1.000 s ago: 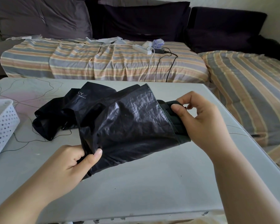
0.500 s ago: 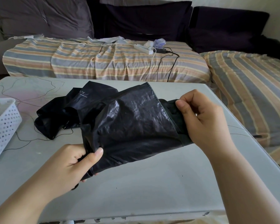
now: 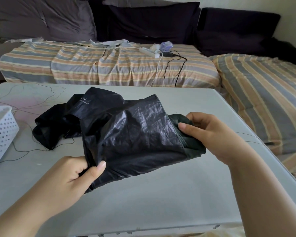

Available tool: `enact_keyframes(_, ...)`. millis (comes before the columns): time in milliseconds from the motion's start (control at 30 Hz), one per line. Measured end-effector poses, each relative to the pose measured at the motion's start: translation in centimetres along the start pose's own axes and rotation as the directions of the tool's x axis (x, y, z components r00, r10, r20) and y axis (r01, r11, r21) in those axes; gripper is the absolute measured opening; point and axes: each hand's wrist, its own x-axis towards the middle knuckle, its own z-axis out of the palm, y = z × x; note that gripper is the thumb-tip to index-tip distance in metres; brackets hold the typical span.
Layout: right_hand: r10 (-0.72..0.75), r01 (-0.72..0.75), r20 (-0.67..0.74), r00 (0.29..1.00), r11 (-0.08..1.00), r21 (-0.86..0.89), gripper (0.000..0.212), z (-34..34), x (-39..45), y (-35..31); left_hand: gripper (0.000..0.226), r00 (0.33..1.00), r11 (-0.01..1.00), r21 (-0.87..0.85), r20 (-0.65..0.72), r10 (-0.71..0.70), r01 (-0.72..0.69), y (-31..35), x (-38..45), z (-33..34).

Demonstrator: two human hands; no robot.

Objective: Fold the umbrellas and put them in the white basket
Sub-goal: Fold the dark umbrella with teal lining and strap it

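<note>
Gathering the black umbrella (image 3: 133, 134) canopy into folds above the worktop (image 3: 161, 202), still at the folding step.

From my head view, my left hand (image 3: 72, 178) pinches the near edge of the fabric, thumb on top; my right hand (image 3: 210, 134) has its fingers (image 3: 184, 126) curled round the far end. Loose cloth trails onto the worktop behind. Next, I judge, the panels need wrapping tight before going to the white basket (image 3: 2, 132) at my left.

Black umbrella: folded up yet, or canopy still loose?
Loose. The black umbrella canopy lies bunched and crumpled between the left hand and right hand, untied, trailing onto the table.
</note>
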Motion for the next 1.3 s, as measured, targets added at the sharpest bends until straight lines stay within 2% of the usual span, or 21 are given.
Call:
enact_keyframes(167, 0.014, -0.013, -0.024, 1.0, 0.999, 0.042, 0.017, 0.2, 0.1, 0.0, 0.056, 0.998, 0.998, 0.024, -0.004, 0.059, -0.059, -0.1, 0.0, 0.1)
enact_keyframes(300, 0.018, -0.022, -0.08, 0.997, 0.999, -0.04, 0.009, 0.3, 0.3, 0.3, 0.067, 0.992, 0.988, 0.091, 0.016, 0.125, -0.126, -0.7, 0.1, 0.1)
enact_keyframes(500, 0.039, -0.049, -0.05, 0.998, 0.976, -0.213, 0.007, 0.3, 0.8, 1.0, 0.052, 0.986, 0.977, 0.132, 0.009, 0.168, -0.167, -1.1, 0.2, 0.3)
enact_keyframes(567, 0.09, -0.091, -0.013, 0.996, 0.966, -0.241, 0.007, 0.4, 0.8, 1.2, 0.049, 0.983, 0.97, 0.156, 0.022, 0.183, -0.184, -1.2, 0.2, 0.3)
enact_keyframes(667, 0.214, -0.191, 0.058, 0.975, 0.945, -0.267, 0.018, 0.2, 0.6, 1.2, 0.048, 0.98, 0.965, 0.172, 0.035, 0.195, -0.198, -1.3, 0.2, 0.4)
enact_keyframes(767, 0.206, -0.183, 0.089, 0.974, 0.959, -0.217, 0.023, 0.1, 0.5, 1.0, 0.049, 0.981, 0.967, 0.164, 0.036, 0.191, -0.195, -1.3, 0.2, 0.3)
enact_keyframes(867, 0.195, -0.182, 0.089, 0.977, 0.974, -0.136, 0.026, -0.1, 0.3, 0.8, 0.062, 0.984, 0.974, 0.141, 0.026, 0.177, -0.179, -1.2, 0.1, 0.1)
enact_keyframes(1033, 0.27, -0.24, 0.136, 0.953, 0.949, -0.203, 0.038, -0.7, 0.2, 1.0, 0.055, 0.985, 0.975, 0.141, 0.017, 0.17, -0.17, -1.2, 0.2, 0.1)
enact_keyframes(1133, 0.284, -0.257, 0.12, 0.951, 0.946, -0.199, 0.036, -0.6, 0.5, 1.2, 0.069, 0.985, 0.976, 0.133, 0.009, 0.173, -0.172, -1.2, 0.1, 0.0)
enact_keyframes(1300, 0.274, -0.258, 0.123, 0.954, 0.957, -0.132, 0.025, -0.5, 0.6, 1.5, 0.065, 0.982, 0.969, 0.159, 0.01, 0.188, -0.187, -1.4, 0.2, 0.0)
